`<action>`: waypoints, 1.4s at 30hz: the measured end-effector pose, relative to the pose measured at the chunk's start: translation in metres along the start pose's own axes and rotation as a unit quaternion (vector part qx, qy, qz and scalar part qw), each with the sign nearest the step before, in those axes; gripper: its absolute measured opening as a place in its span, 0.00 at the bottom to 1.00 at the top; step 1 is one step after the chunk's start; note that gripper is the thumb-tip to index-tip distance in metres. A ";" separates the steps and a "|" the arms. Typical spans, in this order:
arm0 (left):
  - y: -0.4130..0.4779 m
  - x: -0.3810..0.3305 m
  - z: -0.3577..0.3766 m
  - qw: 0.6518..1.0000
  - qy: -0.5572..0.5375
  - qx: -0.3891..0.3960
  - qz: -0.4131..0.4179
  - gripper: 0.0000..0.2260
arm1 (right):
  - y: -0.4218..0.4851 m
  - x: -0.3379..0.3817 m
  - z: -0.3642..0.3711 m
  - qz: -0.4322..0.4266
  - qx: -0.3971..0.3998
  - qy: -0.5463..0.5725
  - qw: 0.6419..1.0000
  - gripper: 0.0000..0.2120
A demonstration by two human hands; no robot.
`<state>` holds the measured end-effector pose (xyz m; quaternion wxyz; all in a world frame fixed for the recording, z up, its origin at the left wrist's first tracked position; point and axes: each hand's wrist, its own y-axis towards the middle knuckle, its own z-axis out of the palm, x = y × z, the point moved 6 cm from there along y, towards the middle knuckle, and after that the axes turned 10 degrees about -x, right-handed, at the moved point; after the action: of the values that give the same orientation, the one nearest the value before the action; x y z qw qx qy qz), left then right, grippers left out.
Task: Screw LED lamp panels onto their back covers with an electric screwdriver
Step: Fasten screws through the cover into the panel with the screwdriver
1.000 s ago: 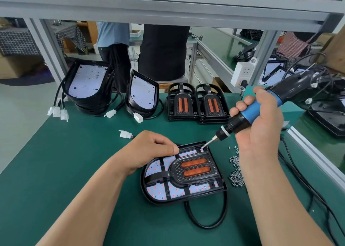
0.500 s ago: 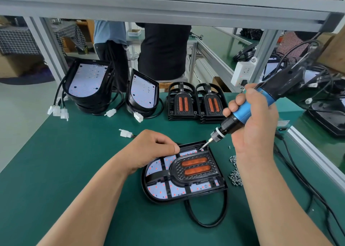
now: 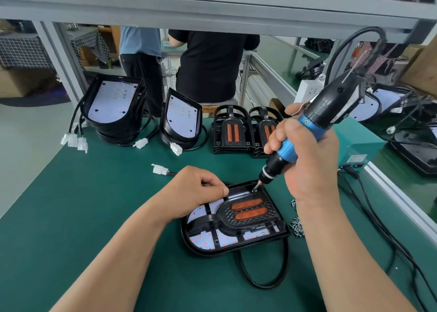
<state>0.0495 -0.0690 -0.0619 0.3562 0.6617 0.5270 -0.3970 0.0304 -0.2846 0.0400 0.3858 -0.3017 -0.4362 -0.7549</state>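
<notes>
While the right hand (image 3: 307, 160) is gripping the screwdriver (image 3: 326, 113), fingers and thumb wrapped round its blue barrel, the tool is leaning down to the left and its bit (image 3: 255, 188) is pressing into the far right corner of the lamp (image 3: 279, 233). That lamp is lying flat on the green table (image 3: 94, 217), right in front of the person. Its black cover (image 3: 248, 213), with two orange strips, is sitting on top, and the white panel (image 3: 205, 240) dotted with red is showing through the gaps.

The left hand (image 3: 196, 191) is resting on the lamp's far left edge. Its fingers are curled under and its thumb is lying along the forefinger. From where I am standing I cannot tell whether it is gripping the rim or only bearing down on it.

Loose screws (image 3: 296, 226) are lying in a small heap just beside the lamp's right edge, partly behind the right forearm. The lamp's black cable (image 3: 262, 281) is looping out toward the near side. A white plug (image 3: 160, 169) is lying on the table beyond the left hand.

At the back of the table two stacks of housings with white panels (image 3: 113, 103) are leaning on edge. To their right two stacks of black covers (image 3: 233, 129) are standing. A green box (image 3: 354, 143) is sitting at the right. Behind the bench two people (image 3: 208, 63) are working with their backs turned.
</notes>
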 end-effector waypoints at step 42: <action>-0.005 0.012 0.005 0.937 -0.283 0.064 -0.195 0.13 | -0.002 -0.037 -0.024 0.125 -0.177 0.262 0.940 0.02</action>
<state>0.0457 -0.0678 -0.0752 0.3635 0.4278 0.4964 -0.6621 0.0444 -0.2940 -0.0007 0.5183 -0.2087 -0.1380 -0.8178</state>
